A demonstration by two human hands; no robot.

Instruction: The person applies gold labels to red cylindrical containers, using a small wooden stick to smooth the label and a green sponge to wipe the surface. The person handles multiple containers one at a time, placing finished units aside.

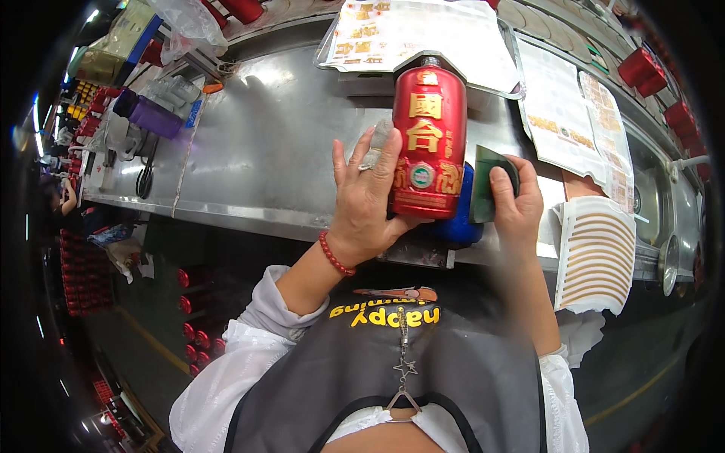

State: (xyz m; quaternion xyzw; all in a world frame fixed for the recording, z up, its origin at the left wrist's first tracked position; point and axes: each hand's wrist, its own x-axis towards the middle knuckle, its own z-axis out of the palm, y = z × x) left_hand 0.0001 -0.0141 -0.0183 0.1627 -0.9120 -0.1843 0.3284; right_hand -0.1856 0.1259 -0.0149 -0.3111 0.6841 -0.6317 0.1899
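Observation:
A glossy red bottle with gold raised-looking characters and a round green-and-white emblem lies tilted in front of me, its neck away from me. My left hand grips its left side, with the thumb at its base and some fingers spread along the side. One of these fingers has a grey-white wrap, and a red bead bracelet circles the wrist. In my right hand, a thin dark green scraper is pinched between thumb and fingers, close to the bottle's right side. A blue support shows partly under the bottle.
Decal sheets with gold prints lie on a metal tray at the back; more sheets lie to its right. A sheet with curved gold strips overhangs the right front edge. On the steel bench, a purple bottle stands far left.

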